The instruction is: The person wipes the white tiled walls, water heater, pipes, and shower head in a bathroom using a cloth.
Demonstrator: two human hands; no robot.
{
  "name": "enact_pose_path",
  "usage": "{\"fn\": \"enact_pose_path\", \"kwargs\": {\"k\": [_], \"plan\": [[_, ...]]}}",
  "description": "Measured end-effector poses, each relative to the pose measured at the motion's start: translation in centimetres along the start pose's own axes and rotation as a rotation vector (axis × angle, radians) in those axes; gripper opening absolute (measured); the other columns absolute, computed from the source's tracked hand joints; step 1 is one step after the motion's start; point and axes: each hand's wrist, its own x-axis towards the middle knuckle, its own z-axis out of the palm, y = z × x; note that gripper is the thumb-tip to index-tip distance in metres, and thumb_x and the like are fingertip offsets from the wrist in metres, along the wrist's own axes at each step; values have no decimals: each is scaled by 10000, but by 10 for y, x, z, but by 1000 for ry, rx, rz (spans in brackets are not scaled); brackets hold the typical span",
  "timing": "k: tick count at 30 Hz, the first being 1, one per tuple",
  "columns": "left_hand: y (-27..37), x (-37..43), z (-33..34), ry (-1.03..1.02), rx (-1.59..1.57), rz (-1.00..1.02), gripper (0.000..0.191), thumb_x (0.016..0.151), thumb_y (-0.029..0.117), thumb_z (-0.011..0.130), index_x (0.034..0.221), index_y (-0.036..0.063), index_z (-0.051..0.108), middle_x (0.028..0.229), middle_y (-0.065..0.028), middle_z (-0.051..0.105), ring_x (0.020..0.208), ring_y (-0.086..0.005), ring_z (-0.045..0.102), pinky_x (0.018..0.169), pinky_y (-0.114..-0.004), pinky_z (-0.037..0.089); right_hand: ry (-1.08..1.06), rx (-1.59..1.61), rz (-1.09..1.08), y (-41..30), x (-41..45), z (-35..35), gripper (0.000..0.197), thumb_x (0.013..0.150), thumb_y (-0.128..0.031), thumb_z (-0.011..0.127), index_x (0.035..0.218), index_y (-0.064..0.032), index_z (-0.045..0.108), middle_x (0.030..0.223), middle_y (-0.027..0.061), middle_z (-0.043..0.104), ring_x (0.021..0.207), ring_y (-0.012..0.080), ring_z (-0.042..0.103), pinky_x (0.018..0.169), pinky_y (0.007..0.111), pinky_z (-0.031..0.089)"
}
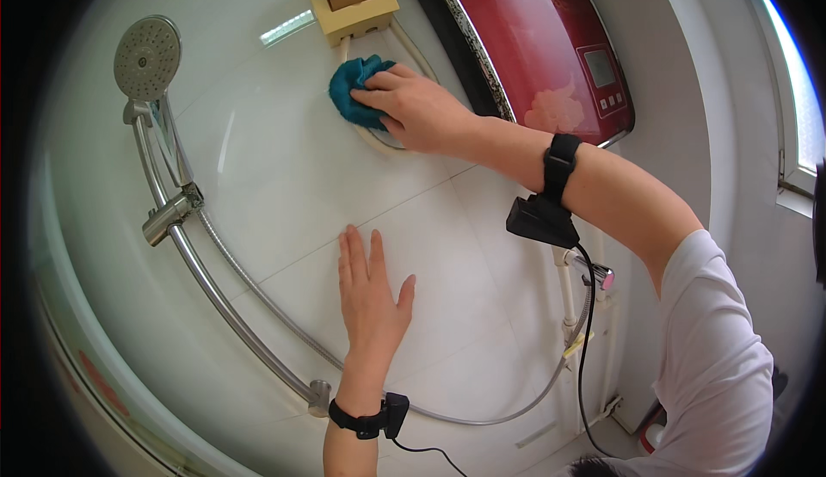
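Note:
A bunched teal cloth (pixel 356 93) is gripped in my right hand (pixel 413 106), pressed to the white tiled wall (pixel 277 174). Just above the cloth is a yellowish electrical box (pixel 361 22) with a tinted cover. A pale cable (pixel 416 48) loops down from it, passing partly behind the cloth and my hand. Lower on the wall, my left hand (pixel 374 296) rests flat against the tiles, fingers spread and holding nothing.
A red water heater (pixel 535 38) hangs at upper right. On the left stand a shower head (pixel 148 57) and its metal rail (pixel 219 296). The shower hose (pixel 477 420) sags below, towards a valve (pixel 600 276) and pipes. A window (pixel 806 90) is at far right.

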Motion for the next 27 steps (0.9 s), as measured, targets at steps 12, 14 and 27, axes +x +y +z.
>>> {"fn": "enact_pose_path", "kwargs": {"k": [12, 14, 27], "plan": [[1, 1, 3, -41, 69, 32, 780, 845, 159, 766, 1495, -29, 378, 1617, -310, 200, 1495, -478, 222, 1196, -509, 304, 73, -64, 291, 9, -8, -33, 469, 892, -25, 600, 1359, 9, 572, 1313, 195, 575, 1194, 378, 532, 1045, 420, 455], [-2, 0, 3, -33, 54, 44, 781, 846, 159, 766, 1495, -31, 377, 1617, -311, 199, 1496, -478, 220, 1196, -510, 303, 108, -21, 381, 7, -4, -24, 501, 884, -40, 617, 1377, 10, 546, 1293, 202, 569, 1175, 378, 537, 1015, 438, 473], [-23, -9, -17, -69, -87, 89, 777, 847, 178, 775, 1486, -50, 396, 1617, -302, 221, 1507, -453, 219, 1200, -525, 277, 43, -217, 450, 11, 13, -6, 448, 880, -131, 631, 1313, -16, 606, 1270, 172, 592, 1195, 363, 540, 994, 436, 495]]}}
